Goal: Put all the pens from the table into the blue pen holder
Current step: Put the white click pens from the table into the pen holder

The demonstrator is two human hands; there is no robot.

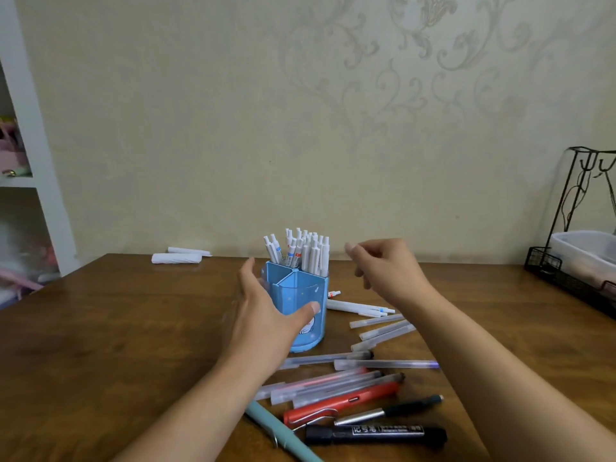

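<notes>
Nearest the camera, a black marker [376, 434] lies flat on the wooden table [100, 345], with a teal pen [283, 435] to its left and a red pen [340, 403] and a dark green pen [390, 410] just beyond. Farther in, a loose heap of frosted clear pens [320, 385] spreads toward the right, and a few white pens [358, 307] lie beside the holder's right side.

At the table's middle stands the blue pen holder [300, 305], upright, its far compartment packed with white pens [305, 251] standing on end; the near compartments look empty.

Spread open, the left hand [266, 308] cups the holder's left side, thumb pressed on the front wall. Off to the right of the holder, the right hand [383, 265] hovers above the table with fingers loosely curled, holding nothing.

Rolled white paper [176, 257] rests at the far left edge, and a black wire rack [573, 255] stands far right.
</notes>
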